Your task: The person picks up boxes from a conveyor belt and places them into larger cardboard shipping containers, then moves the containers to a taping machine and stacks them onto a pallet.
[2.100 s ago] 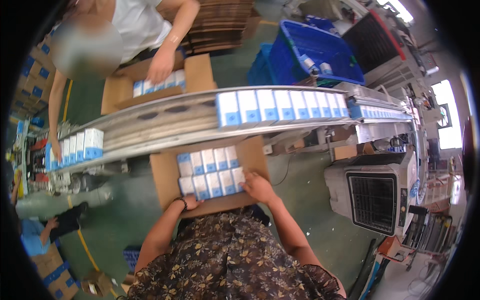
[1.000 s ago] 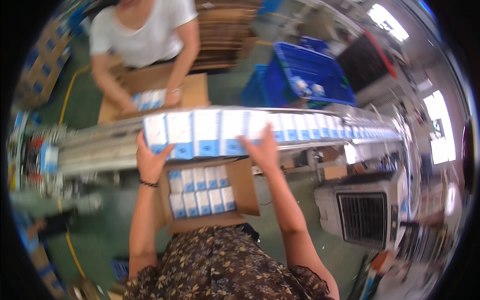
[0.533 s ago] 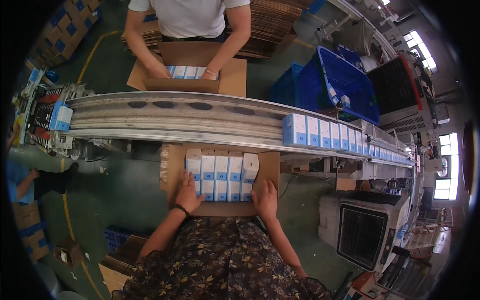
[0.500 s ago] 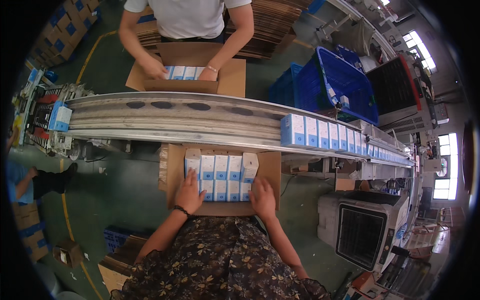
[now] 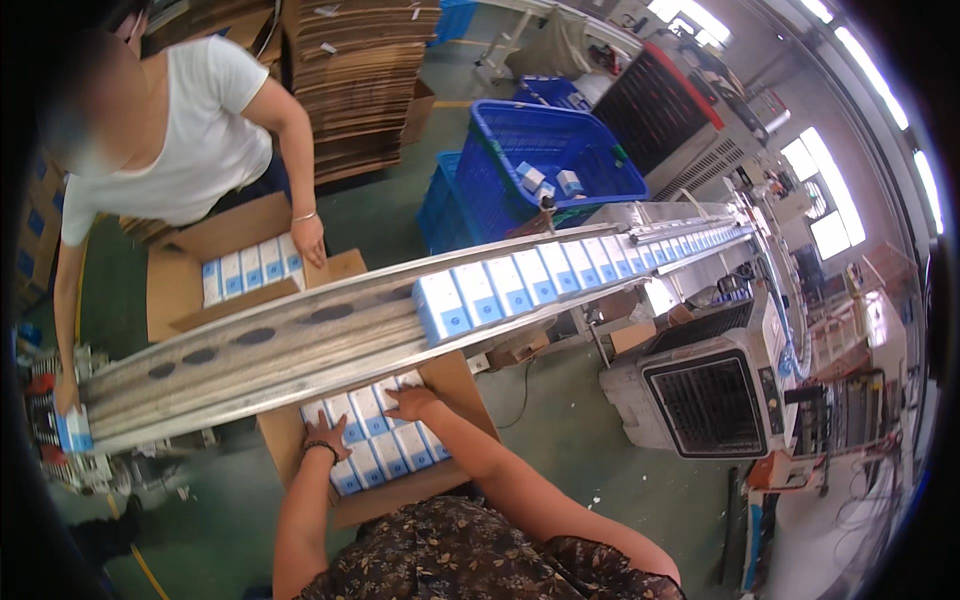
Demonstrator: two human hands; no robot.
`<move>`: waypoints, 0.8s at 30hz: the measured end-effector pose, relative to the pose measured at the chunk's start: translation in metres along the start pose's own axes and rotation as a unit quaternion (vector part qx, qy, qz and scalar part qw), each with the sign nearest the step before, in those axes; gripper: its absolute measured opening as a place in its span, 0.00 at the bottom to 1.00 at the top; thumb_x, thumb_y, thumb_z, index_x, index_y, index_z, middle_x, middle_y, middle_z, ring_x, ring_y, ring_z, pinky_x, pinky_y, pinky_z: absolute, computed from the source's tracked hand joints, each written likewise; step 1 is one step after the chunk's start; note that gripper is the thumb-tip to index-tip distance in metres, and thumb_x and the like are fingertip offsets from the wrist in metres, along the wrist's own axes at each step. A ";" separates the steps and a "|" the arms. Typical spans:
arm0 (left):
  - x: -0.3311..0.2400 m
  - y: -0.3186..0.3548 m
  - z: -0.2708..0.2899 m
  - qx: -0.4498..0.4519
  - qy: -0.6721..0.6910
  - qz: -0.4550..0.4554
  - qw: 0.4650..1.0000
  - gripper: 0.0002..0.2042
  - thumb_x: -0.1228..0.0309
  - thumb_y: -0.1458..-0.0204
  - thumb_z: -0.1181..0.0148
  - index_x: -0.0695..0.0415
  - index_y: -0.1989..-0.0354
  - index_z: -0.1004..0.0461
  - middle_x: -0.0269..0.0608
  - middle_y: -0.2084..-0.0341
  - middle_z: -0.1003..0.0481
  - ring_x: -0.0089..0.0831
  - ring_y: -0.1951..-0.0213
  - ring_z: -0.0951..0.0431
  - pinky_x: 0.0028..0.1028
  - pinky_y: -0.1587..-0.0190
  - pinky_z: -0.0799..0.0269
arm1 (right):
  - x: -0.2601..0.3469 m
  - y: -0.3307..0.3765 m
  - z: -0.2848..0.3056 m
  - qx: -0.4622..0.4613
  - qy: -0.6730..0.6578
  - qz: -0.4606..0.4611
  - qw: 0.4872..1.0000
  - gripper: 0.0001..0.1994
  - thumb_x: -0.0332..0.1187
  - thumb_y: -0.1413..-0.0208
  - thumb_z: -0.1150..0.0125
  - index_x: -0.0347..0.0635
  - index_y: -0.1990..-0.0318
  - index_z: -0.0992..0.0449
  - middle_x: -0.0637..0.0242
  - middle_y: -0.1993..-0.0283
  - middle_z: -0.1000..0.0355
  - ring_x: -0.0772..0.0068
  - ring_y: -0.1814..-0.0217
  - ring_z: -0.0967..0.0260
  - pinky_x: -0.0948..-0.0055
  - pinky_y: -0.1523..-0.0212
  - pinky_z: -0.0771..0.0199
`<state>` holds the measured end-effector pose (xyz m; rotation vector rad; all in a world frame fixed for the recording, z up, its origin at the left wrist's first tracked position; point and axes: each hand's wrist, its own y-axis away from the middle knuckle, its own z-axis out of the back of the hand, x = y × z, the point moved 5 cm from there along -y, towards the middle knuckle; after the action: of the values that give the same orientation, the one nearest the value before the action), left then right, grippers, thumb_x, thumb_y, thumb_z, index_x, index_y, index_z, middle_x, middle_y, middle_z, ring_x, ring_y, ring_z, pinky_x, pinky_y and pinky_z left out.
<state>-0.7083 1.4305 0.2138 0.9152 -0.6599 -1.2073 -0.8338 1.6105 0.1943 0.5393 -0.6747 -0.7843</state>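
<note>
Left hand (image 5: 325, 437): fingers splayed over boxes (image 5: 390, 454) in carton (image 5: 462, 388), left side | right hand (image 5: 412, 403): fingers loosely spread, far-right boxes | grip: can't tell from here

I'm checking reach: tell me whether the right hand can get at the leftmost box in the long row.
Probably yes: the right hand rests on small boxes in the carton; the leftmost box stands close by on the conveyor, with only the near rail seemingly between.
</note>
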 end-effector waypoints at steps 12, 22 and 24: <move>-0.134 0.142 0.175 -0.592 0.218 -0.278 0.725 0.11 0.74 0.48 0.43 0.60 0.56 0.26 0.49 0.58 0.27 0.46 0.58 0.26 0.40 0.55 0.28 | -0.207 0.198 0.244 -0.631 -0.067 -0.057 0.770 0.18 0.34 0.45 0.39 0.38 0.48 0.27 0.51 0.50 0.29 0.47 0.48 0.34 0.57 0.47 0.32; -0.114 0.191 0.136 -0.558 0.258 -0.283 0.736 0.08 0.75 0.48 0.43 0.59 0.59 0.24 0.46 0.61 0.26 0.45 0.59 0.25 0.38 0.56 0.28 | -0.206 0.169 0.245 -0.630 0.028 -0.093 0.771 0.16 0.36 0.49 0.35 0.45 0.52 0.24 0.55 0.51 0.29 0.48 0.47 0.35 0.55 0.48 0.32; -0.110 0.191 0.107 -0.518 0.290 -0.290 0.751 0.09 0.76 0.48 0.44 0.59 0.59 0.23 0.45 0.62 0.26 0.44 0.59 0.25 0.37 0.57 0.27 | -0.214 0.174 0.247 -0.623 0.018 -0.153 0.767 0.17 0.39 0.48 0.37 0.46 0.51 0.25 0.57 0.49 0.30 0.50 0.45 0.36 0.52 0.48 0.33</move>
<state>-0.7320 1.5293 0.4372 0.4458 0.8464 -1.4413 -1.0439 1.8344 0.4009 -0.5886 0.0870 -1.3243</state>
